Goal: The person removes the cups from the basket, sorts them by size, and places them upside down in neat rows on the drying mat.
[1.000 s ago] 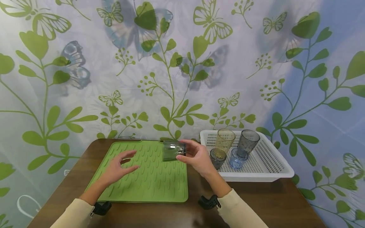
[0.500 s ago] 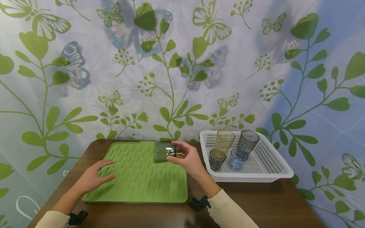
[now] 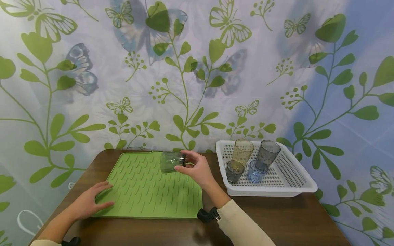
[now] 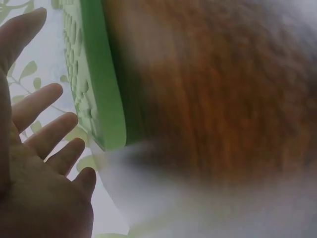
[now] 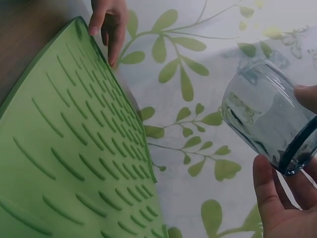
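A clear grey drinking glass (image 3: 171,162) lies on its side in the air over the green drying mat (image 3: 147,191), its mouth pointing left. My right hand (image 3: 197,169) pinches it near its thick base between thumb and fingers. In the right wrist view the same glass (image 5: 267,109) shows tilted, apart from the mat. My left hand (image 3: 87,201) is at the mat's left front edge, fingers spread and holding nothing. The left wrist view shows the left hand (image 4: 44,163) with its fingers apart beside the mat's edge (image 4: 106,89); whether it touches the mat, I cannot tell.
At the right a white perforated basket (image 3: 295,164) holds a yellowish tall glass (image 3: 243,152), a grey tall glass (image 3: 267,153), a small dark glass (image 3: 235,172) and a small blue glass (image 3: 257,172). The brown table (image 3: 264,215) meets a leaf-patterned curtain (image 3: 197,78) behind.
My right hand has carried the grey glass leftward over the mat. My left hand has drawn back to the left and toward me. The basket and its glasses have stayed put.
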A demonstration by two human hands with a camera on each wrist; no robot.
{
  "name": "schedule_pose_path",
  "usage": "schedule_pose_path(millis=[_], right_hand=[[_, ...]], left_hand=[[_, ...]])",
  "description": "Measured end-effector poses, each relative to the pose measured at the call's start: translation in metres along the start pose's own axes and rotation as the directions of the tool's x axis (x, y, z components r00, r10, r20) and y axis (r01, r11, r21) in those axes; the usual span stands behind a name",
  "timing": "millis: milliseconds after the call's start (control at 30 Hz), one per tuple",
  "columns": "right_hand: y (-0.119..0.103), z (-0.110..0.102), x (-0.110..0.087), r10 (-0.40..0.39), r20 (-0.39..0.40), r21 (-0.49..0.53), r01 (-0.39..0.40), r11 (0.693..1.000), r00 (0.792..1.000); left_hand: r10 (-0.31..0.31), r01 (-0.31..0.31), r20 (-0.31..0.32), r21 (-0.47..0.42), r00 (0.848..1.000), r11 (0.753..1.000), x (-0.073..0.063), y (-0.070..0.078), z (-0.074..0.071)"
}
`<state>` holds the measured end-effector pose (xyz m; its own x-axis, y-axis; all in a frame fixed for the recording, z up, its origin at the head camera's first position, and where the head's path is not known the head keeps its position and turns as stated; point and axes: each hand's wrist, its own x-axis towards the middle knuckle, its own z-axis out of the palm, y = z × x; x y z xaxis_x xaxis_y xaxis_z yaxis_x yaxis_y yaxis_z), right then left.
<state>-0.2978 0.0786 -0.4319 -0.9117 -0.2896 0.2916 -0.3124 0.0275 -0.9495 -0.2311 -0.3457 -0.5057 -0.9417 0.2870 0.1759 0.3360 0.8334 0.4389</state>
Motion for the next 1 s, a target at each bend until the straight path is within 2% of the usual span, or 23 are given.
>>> schedule_pose_path(millis=[133, 367, 633, 1000], right_hand=[[0.001, 0.001, 0.003, 0.001, 0.007, 0.008, -0.001, 1.000, 1.000], [0.006, 0.002, 0.008, 0.011, 0.013, 0.004, -0.011, 1.000, 1.000], [0.011, 0.003, 0.014, 0.024, 0.024, -0.036, -0.023, 0.999, 0.999], [0.017, 0.008, 0.025, 0.008, 0.048, -0.100, -0.004, 0.995, 0.999]], left_hand=[[-0.002, 0.002, 0.018, 0.022, 1.000, 1.000, 0.000, -0.004, 0.003], [-0.042, 0.039, 0.049, 0.069, 0.998, 0.997, -0.006, -0.012, 0.002], [-0.079, 0.071, 0.060, 0.139, 0.995, 0.988, -0.018, -0.014, 0.002], [-0.138, 0.111, 0.114, 0.220, 0.984, 0.969, -0.019, -0.013, 0.000]])
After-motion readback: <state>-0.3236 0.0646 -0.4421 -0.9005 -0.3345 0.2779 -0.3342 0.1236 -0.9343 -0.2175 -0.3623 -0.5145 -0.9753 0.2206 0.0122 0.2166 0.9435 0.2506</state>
